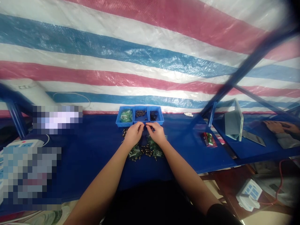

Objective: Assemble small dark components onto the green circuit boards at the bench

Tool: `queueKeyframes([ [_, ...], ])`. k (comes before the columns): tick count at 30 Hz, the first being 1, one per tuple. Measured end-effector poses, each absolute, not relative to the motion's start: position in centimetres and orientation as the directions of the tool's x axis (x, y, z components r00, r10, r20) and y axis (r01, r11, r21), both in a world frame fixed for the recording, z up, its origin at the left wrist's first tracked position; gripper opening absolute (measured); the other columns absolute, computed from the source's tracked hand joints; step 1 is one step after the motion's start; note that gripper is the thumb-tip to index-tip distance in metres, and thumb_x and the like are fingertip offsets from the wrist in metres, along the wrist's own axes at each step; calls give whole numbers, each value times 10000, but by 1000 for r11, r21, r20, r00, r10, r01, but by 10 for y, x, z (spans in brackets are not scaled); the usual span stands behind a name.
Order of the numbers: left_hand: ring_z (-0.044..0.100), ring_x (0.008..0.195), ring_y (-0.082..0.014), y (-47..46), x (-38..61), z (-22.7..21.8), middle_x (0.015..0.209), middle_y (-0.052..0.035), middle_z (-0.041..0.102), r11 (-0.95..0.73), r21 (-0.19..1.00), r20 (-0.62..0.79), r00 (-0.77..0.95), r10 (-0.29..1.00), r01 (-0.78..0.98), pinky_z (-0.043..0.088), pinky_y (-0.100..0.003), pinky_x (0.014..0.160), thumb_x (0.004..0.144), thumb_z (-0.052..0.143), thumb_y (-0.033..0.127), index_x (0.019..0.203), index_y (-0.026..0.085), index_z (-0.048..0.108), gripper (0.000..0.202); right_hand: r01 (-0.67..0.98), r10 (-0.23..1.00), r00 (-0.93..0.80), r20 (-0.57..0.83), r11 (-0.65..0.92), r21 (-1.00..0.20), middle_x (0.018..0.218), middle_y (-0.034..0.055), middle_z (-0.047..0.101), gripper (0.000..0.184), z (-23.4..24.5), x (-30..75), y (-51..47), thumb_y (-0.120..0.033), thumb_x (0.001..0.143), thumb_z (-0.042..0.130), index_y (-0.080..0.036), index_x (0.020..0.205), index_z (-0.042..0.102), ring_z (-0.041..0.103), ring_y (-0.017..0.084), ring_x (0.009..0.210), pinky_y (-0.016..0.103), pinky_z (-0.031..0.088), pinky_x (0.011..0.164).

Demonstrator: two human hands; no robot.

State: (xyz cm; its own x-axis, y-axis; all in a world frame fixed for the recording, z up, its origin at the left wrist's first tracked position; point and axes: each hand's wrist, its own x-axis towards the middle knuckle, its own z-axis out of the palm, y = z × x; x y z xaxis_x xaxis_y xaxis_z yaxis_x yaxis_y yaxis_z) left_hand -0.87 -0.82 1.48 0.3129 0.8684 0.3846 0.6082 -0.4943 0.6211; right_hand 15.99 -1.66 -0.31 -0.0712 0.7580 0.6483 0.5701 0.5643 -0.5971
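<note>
Two bare hands meet above the table [93, 150]: the fingertips of the left hand [134, 135] and right hand [156, 133] are drawn close together, though I cannot tell whether they pinch anything. Below them, small dark and brassy parts [146, 151] lie heaped between two lots of green pieces [157, 150]. Just beyond the fingers, three blue bins [124, 124] stand side by side: green pieces in the left, dark parts in the middle, black bits in the right. Behind hangs a striped sheet [140, 57].
</note>
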Motion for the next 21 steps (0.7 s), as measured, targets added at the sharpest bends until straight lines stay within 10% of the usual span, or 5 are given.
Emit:
queueKeyframes([
  [21, 627, 699, -170, -8, -8, 13, 820, -19, 674, -468, 639, 393, 265, 881, 610, 451, -259, 622, 944, 428, 424, 1066, 230, 580, 275, 595, 787, -67, 614, 525, -608, 929, 66, 712, 231, -2, 159, -17, -288, 907, 532, -229, 1055, 699, 644, 190, 839, 319, 552, 732],
])
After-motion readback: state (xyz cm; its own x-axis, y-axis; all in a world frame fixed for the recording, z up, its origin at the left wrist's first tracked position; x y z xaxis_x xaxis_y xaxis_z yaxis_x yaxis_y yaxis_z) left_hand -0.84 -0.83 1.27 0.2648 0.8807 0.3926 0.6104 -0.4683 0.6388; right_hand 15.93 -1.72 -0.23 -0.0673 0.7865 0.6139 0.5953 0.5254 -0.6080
